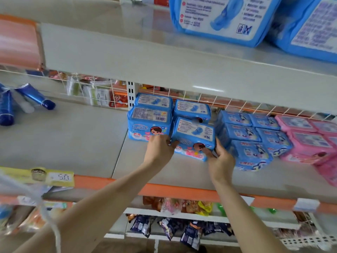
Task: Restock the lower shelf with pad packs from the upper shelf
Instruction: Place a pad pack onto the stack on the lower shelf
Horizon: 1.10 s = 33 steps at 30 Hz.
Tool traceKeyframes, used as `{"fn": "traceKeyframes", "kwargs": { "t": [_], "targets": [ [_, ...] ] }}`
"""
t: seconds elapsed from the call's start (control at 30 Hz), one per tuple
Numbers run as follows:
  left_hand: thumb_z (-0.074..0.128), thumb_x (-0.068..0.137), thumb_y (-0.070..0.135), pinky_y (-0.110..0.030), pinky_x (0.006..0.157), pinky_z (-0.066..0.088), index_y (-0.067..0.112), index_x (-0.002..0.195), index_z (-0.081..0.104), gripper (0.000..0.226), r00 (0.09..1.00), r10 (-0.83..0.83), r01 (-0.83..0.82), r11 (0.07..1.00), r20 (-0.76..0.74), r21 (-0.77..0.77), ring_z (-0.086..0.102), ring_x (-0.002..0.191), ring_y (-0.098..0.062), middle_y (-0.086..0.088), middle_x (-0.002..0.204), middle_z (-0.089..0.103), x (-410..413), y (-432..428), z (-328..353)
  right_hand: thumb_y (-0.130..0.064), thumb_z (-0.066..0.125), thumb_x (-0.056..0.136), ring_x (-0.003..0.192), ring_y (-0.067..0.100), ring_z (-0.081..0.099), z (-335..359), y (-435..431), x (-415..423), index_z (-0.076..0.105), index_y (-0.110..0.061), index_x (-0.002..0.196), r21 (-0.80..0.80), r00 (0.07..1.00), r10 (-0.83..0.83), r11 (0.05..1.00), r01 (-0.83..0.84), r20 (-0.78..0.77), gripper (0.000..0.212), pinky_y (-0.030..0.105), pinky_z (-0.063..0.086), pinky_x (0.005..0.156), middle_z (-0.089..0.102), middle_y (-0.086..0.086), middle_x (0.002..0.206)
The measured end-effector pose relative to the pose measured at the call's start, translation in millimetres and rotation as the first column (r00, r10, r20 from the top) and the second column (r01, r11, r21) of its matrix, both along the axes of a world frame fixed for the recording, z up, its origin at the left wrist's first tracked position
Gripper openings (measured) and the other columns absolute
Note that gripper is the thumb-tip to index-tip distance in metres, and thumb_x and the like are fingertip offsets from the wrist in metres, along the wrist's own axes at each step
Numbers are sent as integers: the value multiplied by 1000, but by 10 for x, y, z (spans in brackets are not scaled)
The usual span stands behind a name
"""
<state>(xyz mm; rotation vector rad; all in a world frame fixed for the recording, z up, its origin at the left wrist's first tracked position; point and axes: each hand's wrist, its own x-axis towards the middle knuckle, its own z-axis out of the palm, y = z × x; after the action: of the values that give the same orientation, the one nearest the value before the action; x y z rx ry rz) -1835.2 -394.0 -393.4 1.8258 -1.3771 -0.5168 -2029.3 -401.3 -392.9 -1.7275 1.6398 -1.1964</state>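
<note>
— Where is the pad pack (193,138) right now?

— On the lower shelf (102,141), at the front of a small group of the same blue packs. Both hands are on it. The left hand (159,150) grips its left end, the right hand (221,162) its right end, and the fingers (207,152) of each are clamped on the pack's sides.

— What sits around that pack?

— Directly behind it stands another blue pack (192,110). Just to its left is a stack of two blue packs (150,118), touching or nearly touching it. To its right, close by, are rows of darker blue packs (249,136), and beyond those, pink packs (306,139).

— And above it?

— The upper shelf (164,66) runs overhead, with two large blue packs (224,17) resting on it, up and to the right of the held pack.

— Anything else on the lower shelf?

— Well to the left of the held pack lie blue tubes (34,96), on their sides. A yellow price tag (60,178) hangs on the shelf's orange front edge, down and to the left of the pack.
</note>
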Motion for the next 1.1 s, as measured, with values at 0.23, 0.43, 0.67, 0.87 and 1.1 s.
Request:
{"fn": "traceKeyframes", "kwargs": {
  "t": [0.23, 0.43, 0.67, 0.87, 1.1],
  "targets": [
    [71, 87, 42, -30, 56, 43, 20, 81, 66, 24, 959, 281, -269, 944, 38, -192, 59, 67, -17, 8, 72, 64, 601, 233, 31, -16, 70, 89, 94, 10, 65, 0, -284, 145, 58, -19, 135, -28, 999, -23, 999, 22, -36, 48, 24, 49, 77, 74, 2, 107],
    [75, 86, 31, -42, 79, 51, 34, 133, 38, 60, 971, 219, -197, 961, 98, -193, 49, 121, -33, -9, 145, 32, 991, 322, -343, -10, 69, 90, 90, -2, 61, -4, -473, 149, 57, -18, 136, -14, 999, 32, 999, -32, 9, 49, -1, 42, 69, 68, -6, 107],
    [68, 92, 27, -45, 94, 51, 34, 150, 21, 76, 994, 108, -112, 982, -31, -155, 58, 121, -21, -11, 144, 52, 992, 322, -359, -5, 68, 89, 98, 4, 63, -94, -504, 63, 56, -9, 135, 45, 992, 107, 993, -109, 62, 48, 5, 49, 79, 65, -4, 111],
    [69, 90, 35, -42, 90, 49, 19, 151, 19, 81, 992, 112, -106, 991, 58, -85, 62, 115, -36, -2, 149, 50, 1006, 294, -423, 2, 63, 91, 89, -6, 57, -164, -490, 88, 60, 1, 127, 24, 995, 88, 996, -89, 41, 35, -7, 36, 66, 65, 3, 105],
    [66, 85, 47, -33, 98, 44, 20, 151, 30, 80, 996, 94, -94, 992, -4, -81, 52, 125, -24, -5, 136, 59, 1019, 302, -396, -1, 58, 94, 98, -1, 60, -296, -505, 155, 51, -3, 138, -12, 997, 66, 998, -65, 35, 44, -7, 36, 73, 66, 7, 112]
  ]
}}
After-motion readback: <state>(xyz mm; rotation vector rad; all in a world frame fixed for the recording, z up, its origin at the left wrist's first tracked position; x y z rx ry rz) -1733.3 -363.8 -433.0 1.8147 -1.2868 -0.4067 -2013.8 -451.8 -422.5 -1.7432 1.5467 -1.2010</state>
